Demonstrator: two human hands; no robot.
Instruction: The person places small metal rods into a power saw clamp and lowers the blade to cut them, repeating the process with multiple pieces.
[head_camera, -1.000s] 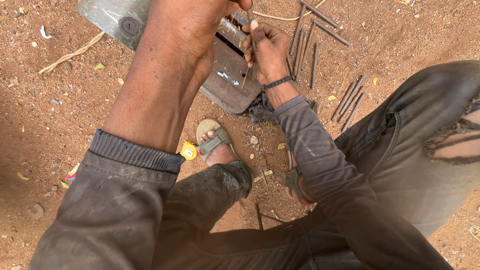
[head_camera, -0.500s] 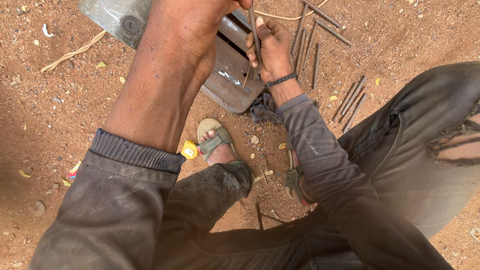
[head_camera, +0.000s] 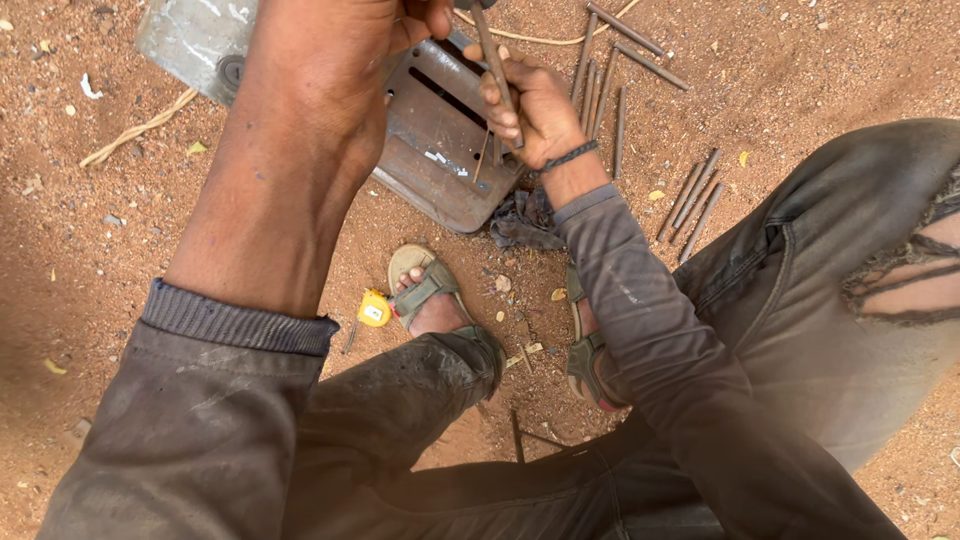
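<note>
My right hand (head_camera: 535, 110) is shut on a thin rusty metal rod (head_camera: 492, 50). It holds the rod nearly upright over a rusty slotted metal plate (head_camera: 440, 150) that lies on the red dirt. My left hand (head_camera: 340, 60) is raised close to the camera, above the plate's left part. Its fingers curl at the top edge of the view, right beside the rod's upper end. Whether they hold anything is cut off by the frame edge.
Several loose rods lie on the dirt behind the plate (head_camera: 600, 80) and by my right knee (head_camera: 690, 200). A dark rag (head_camera: 520, 218) lies at the plate's near corner. A yellow tape measure (head_camera: 375, 308) sits beside my sandalled left foot (head_camera: 425, 290).
My right hand has shifted slightly and tipped the rod up, so its upper end now reaches the left hand. The left arm has hardly moved.
</note>
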